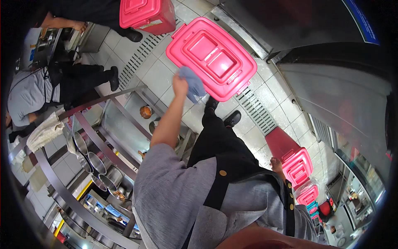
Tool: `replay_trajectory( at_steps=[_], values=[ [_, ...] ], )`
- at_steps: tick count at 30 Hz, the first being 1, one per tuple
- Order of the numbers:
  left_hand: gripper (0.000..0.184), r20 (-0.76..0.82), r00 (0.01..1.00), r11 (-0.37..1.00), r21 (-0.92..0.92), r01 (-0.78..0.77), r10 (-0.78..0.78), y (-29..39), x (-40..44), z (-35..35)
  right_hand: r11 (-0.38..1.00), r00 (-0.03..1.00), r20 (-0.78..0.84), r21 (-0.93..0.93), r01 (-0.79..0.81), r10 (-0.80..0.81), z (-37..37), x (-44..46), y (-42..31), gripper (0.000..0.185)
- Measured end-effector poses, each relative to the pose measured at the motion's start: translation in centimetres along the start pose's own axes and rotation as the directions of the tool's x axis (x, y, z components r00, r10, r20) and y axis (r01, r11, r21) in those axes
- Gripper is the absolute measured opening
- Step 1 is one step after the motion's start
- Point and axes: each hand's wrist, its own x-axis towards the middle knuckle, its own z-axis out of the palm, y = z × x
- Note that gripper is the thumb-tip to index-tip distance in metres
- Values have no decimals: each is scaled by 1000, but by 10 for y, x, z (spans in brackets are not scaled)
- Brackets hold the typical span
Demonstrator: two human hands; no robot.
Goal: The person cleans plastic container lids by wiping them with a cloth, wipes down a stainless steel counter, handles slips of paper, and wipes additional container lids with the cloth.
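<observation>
My left hand [180, 85] is closed on a blue-grey cloth [191, 84], slightly smeared by motion. The cloth is at the near left edge of a pink lid [244, 68] on a large plastic bin; whether it touches the lid is hard to tell. My right hand [277, 164] hangs low at my right side, fingers curled in, with nothing visible in them. It is nearest to a dark pink lidded bin [282, 143] standing on the floor.
Another pink bin [163, 23] stands ahead. A metal rack [83, 124] with several steel pots [96, 162] is at my left. Co-workers [31, 89] stand beyond it. Steel equipment [340, 87] lines the right. A drain grate [257, 110] crosses the tiled floor.
</observation>
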Motion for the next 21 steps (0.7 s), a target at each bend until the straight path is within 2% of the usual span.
replay_trajectory(
  at_steps=[1, 2, 3, 4, 5, 6, 7, 8, 10, 12, 14, 15, 16, 18, 19, 20, 21],
  values=[
    [35, -95, 989, 994, 9, -111, 111, -20, 46, 2, 1000, 1000, -2, 5, 2, -2, 3, 0, -1, 32],
    [39, 51, 998, 956, -291, 41, -27, -8, 79, -3, 999, 1000, 10, -34, -10, 11, 5, 0, 1, 32],
    [42, 189, 978, 888, -430, 162, -87, 19, 105, -6, 997, 1000, 20, -75, -21, 23, 4, 4, 8, 33],
    [46, 322, 935, 793, -528, 305, -145, 46, 130, -10, 1000, 999, 26, 3, -27, 27, 6, 15, 25, 34],
    [49, 410, 895, 769, -509, 385, -176, 62, 145, -5, 999, 999, 22, -1, -33, 33, 9, 14, 20, 34],
    [49, 415, 891, 766, -508, 395, -184, 52, 151, 15, 1000, 999, 25, 2, -27, 27, 13, 10, 12, 34],
    [50, 270, 962, 990, -114, 81, -47, 30, 151, 41, 1000, 999, 31, 1, -23, 23, 18, 7, 5, 34],
    [52, 207, 967, 913, 345, -216, 150, 19, 143, 61, 1000, 999, 44, -21, -22, 23, 20, 5, -1, 34],
    [54, -45, 998, 980, 196, -37, 46, 32, 93, 79, 999, 998, 70, -40, 14, -11, 20, 19, 7, 38],
    [58, -216, 976, 996, 83, 23, -5, 25, 37, 109, 998, 994, 104, -46, 36, -31, 25, 20, 0, 41],
    [62, -108, 992, 997, 52, -58, 63, 26, -40, 123, 992, 992, 117, -116, 55, -42, 26, 20, -15, 40],
    [59, 70, 993, 995, -20, -94, 95, 17, -72, 121, 980, 990, 128, -182, 76, -53, 26, 22, -22, 39],
    [56, 149, 977, 987, -54, -149, 155, 12, -97, 111, 980, 990, 131, -182, 82, -59, 28, 20, -35, 39],
    [52, 263, 948, 955, -278, -105, 181, -19, -92, 87, 985, 994, 60, -141, 98, -90, 30, 11, -65, 29],
    [51, 31, 987, 885, -448, -129, 159, -46, -77, 89, 985, 994, 59, -139, 104, -97, 29, 13, -73, 29],
    [50, 53, 983, 834, -524, 176, -174, -31, -46, 60, 988, 995, 41, -122, 92, -87, 26, 14, -75, 29],
    [54, 106, 868, 678, -581, 450, -485, -17, -9, 25, 992, 997, 23, -105, 77, -75, 24, 14, -76, 28]
  ],
)
